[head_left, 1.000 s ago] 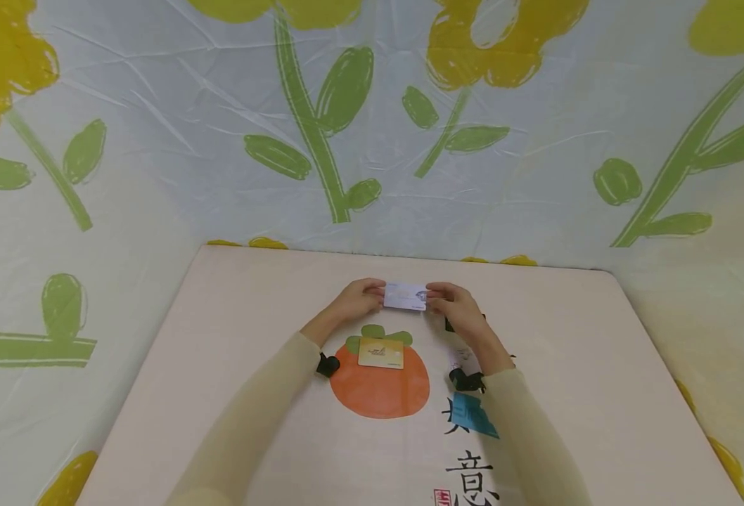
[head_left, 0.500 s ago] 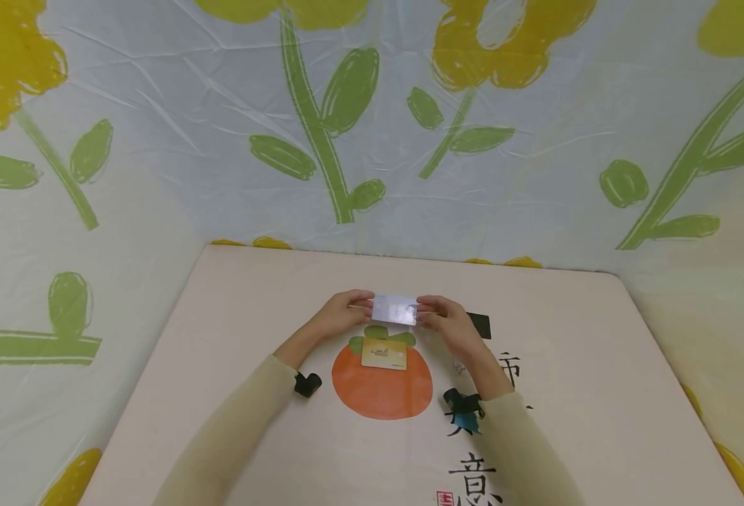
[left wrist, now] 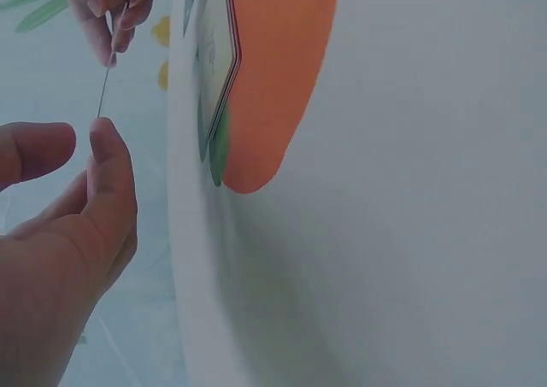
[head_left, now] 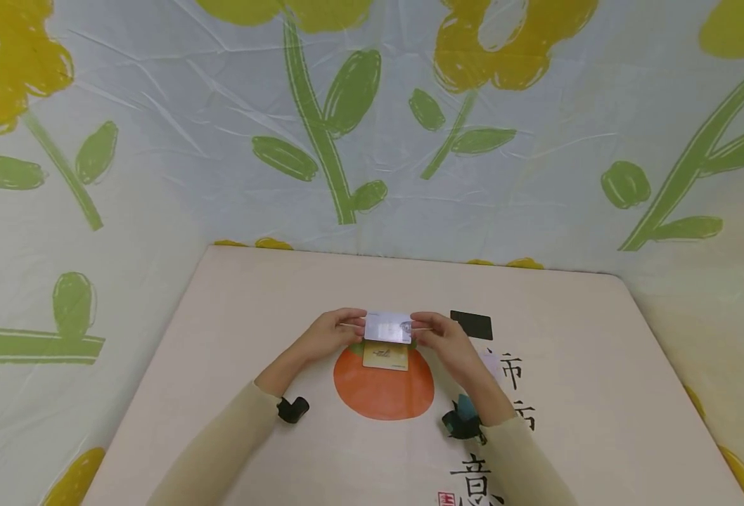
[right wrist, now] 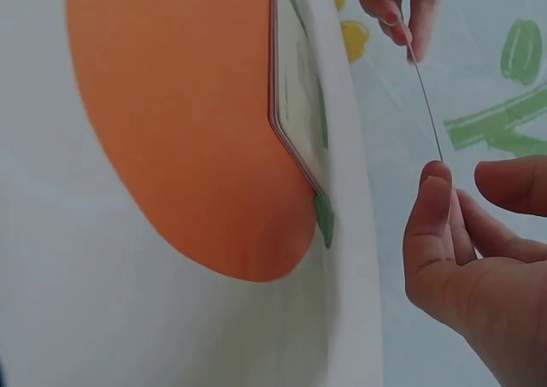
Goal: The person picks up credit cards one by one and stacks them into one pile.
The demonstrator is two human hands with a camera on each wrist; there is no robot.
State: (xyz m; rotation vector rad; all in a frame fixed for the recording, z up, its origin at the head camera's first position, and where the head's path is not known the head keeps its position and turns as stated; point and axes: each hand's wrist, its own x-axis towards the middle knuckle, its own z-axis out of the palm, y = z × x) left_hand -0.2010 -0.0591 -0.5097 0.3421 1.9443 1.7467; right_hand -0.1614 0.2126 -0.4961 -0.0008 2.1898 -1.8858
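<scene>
A pale, whitish card (head_left: pixel 387 327) is held by its two short edges, one in each hand. My left hand (head_left: pixel 326 337) pinches its left end, and my right hand (head_left: pixel 449 346) pinches the right end. Both wrist views show the card edge-on as a thin line, raised above the table. Just nearer to me, a gold-yellow card (head_left: pixel 385 357) lies over the orange persimmon print, its far part hidden by the held card. From the side, in the right wrist view, the gold card tops a small stack of cards (right wrist: pixel 293 96) with edges lined up.
A black card (head_left: pixel 472 325) lies beyond my right hand. A pale card (head_left: pixel 489 361) and a blue card (head_left: pixel 465 406) show partly beside the right forearm. Black wrist-worn devices hang under both sleeves. The pinkish table (head_left: pixel 568 351) meets a flower-printed cloth (head_left: pixel 220 140) at the back.
Both hands have brought the whitish card toward me and slightly left, so it now overlaps the gold card in the head view. The black card has come into fuller view.
</scene>
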